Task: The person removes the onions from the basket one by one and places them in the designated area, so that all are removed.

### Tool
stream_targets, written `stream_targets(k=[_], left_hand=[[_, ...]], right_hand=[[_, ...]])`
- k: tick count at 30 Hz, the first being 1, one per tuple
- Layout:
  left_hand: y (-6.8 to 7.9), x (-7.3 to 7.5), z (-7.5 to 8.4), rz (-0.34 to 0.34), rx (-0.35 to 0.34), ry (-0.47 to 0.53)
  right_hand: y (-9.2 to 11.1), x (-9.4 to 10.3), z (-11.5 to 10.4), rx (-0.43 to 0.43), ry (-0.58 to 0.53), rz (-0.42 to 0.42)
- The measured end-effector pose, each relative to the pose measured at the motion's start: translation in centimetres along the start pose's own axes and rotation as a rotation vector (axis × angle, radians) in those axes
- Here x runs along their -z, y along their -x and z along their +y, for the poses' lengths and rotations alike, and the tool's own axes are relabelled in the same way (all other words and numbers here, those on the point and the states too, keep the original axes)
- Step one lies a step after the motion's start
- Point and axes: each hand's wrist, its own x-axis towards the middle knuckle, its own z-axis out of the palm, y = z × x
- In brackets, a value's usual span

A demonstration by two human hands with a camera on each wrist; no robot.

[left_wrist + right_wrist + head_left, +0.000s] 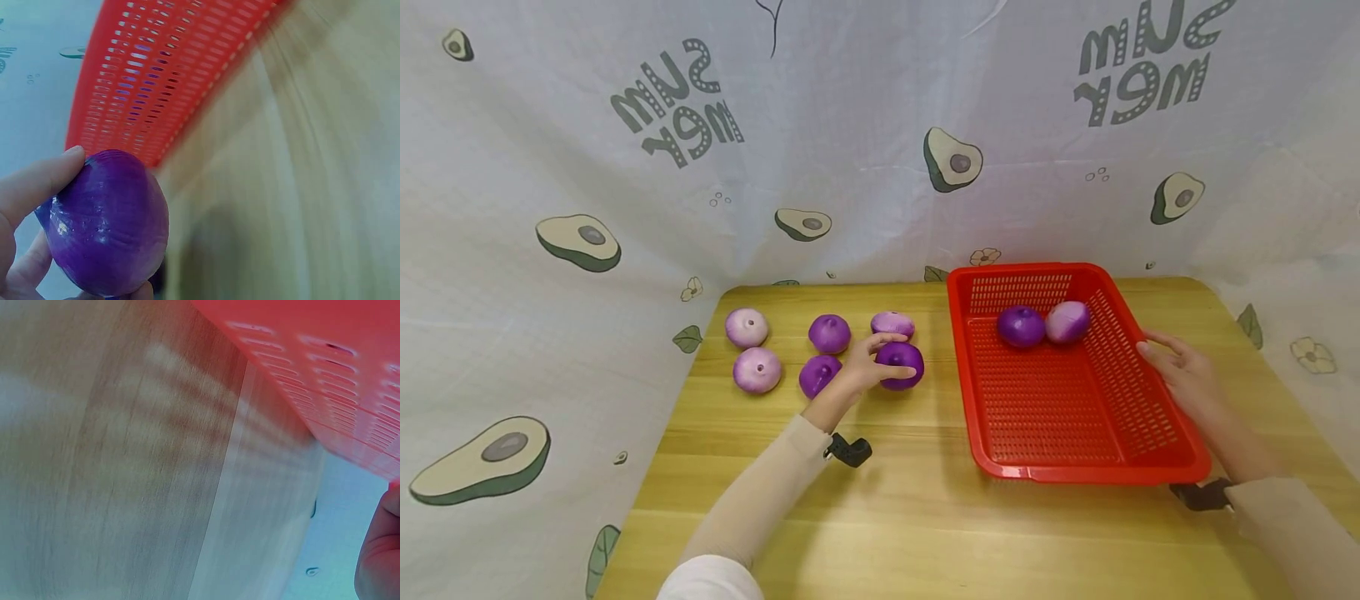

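My left hand (867,365) grips a dark purple onion (900,367) between thumb and fingers, left of the red basket (967,400). In the left wrist view this glossy onion (109,222) fills the grasp, with the basket's slotted wall (134,81) behind it. At the basket's right rim, my right hand (1183,375) holds the edge, thumb on top. Only a little of that hand (380,550) shows in the right wrist view, beside the red wall (350,381). Inside the basket lie a dark purple onion (1021,327) and a paler one (1067,322), side by side near the back.
Left of the basket on the wooden table (910,500) are two pale onions (747,327), two dark purple onions (830,334), one partly behind my left wrist, and a whitish-purple onion (892,323) just beyond the held one. A printed curtain (865,167) hangs behind the table.
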Motion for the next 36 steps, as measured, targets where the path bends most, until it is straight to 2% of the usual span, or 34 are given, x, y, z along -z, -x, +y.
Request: stream_targets(k=[9,17,20,25,30,36], left_hand=[[-0.2,-0.4,-1.8,0.033,-0.010,-0.039],[-0.2,-0.4,-2.6,0.047,-0.007,-0.058],[-0.2,-0.3,-2.6,0.044,-0.010,-0.066],[-0.1,-0.2,-2.5,0.041,-0.025,-0.110],[0.1,0.1,-2.0,0.039,-0.041,-0.151],[0.7,0.7,-0.5,0.053,-0.118,-0.222]], right_hand=[[0.0,0.0,0.1,0.003,-0.031,-0.003],[-0.1,0.0,0.3,0.021,0.040,0.020],[-0.2,0.1,0.4,0.025,0.040,0.021],[-0.2,0.1,0.4,0.010,-0.049,0.002],[-0.1,0.1,0.4,0.016,-0.071,0.002],[-0.1,0.1,0.4,0.012,-0.073,0.000]])
